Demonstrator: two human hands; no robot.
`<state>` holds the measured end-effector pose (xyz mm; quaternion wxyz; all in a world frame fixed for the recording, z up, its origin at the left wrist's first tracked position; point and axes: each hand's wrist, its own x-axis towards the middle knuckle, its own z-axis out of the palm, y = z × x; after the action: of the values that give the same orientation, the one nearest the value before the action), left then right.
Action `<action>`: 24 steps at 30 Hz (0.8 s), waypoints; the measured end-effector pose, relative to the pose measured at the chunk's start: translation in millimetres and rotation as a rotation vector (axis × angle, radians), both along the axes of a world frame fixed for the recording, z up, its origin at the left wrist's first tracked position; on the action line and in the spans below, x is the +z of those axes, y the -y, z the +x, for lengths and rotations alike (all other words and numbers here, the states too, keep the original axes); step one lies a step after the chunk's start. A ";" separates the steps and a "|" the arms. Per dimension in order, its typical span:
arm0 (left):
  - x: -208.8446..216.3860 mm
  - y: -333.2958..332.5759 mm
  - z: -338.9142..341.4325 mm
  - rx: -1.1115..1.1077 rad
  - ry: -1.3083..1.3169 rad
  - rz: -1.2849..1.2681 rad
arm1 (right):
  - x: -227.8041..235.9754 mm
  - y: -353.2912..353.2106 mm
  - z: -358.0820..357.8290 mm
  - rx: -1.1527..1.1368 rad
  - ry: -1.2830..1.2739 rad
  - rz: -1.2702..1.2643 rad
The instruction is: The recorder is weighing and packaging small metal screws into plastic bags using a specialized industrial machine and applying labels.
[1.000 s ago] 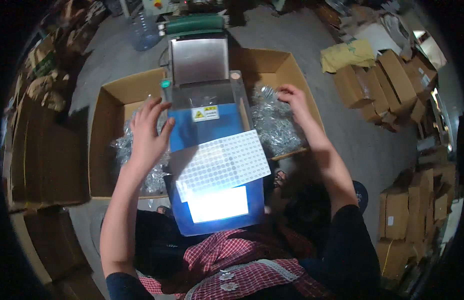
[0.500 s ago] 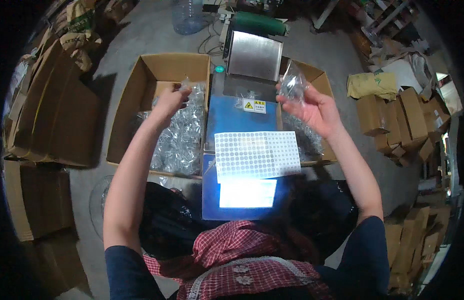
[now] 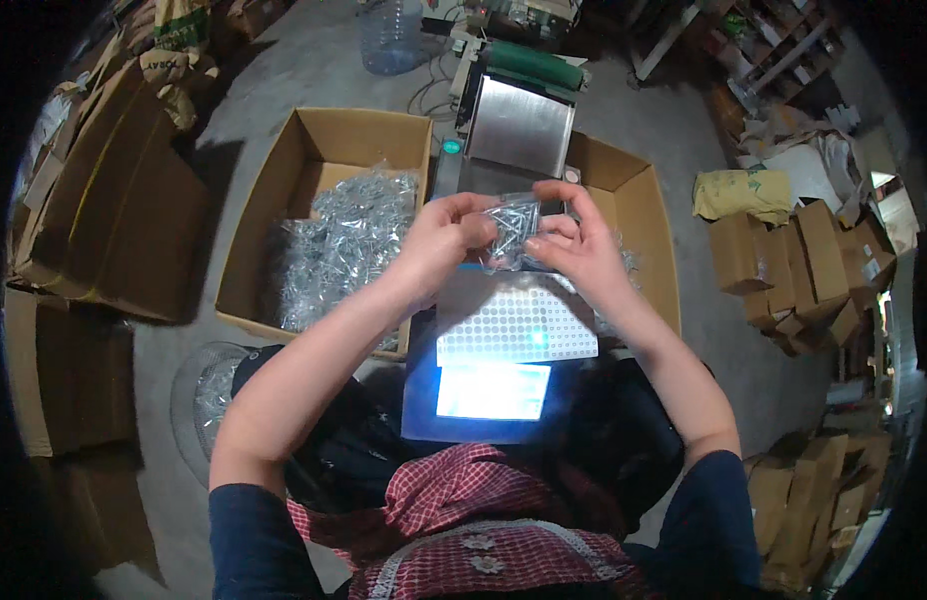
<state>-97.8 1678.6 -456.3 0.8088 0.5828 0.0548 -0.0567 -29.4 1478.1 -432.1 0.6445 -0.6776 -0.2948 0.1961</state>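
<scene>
A small clear plastic bag (image 3: 512,232) of silvery screws or nails is between my two hands, above the blue machine. My left hand (image 3: 449,240) pinches its left side. My right hand (image 3: 584,245) grips its right side, thumb in front and fingers curled behind. Just below lies a white sheet of round grey stickers (image 3: 494,320), partly shaded by my hands. Beside my left forearm, a cardboard box (image 3: 254,250) holds a heap of similar shiny clear bags (image 3: 359,230).
A lit screen (image 3: 492,391) glows in front of my lap. Beyond my hands stand a sloping metal plate (image 3: 522,125) and a green roller (image 3: 536,65). Another cardboard box (image 3: 639,200) is at right. A wire basket (image 3: 196,400) sits by my left knee, and stacked cartons (image 3: 114,220) line the left.
My left hand has come from over the left box to the middle. My right hand has moved left and nearer with the bag, and both hands now hold it.
</scene>
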 end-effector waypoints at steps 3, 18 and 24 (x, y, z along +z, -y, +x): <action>-4.8 1.6 1.0 0.066 0.020 -0.020 | -1.7 -1.8 12.0 -0.042 -0.083 -0.076; -40.4 -87.2 49.8 0.397 -0.018 -0.040 | -21.0 -27.2 91.8 -0.198 0.067 -0.062; -135.7 -138.6 66.6 0.417 -0.412 0.064 | -54.3 4.9 155.8 -0.308 0.428 -0.577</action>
<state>-31.2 1817.1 -592.0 0.7559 0.5605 0.3382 -0.0050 126.4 1473.2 -486.3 0.3731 -0.8931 -0.2500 0.0259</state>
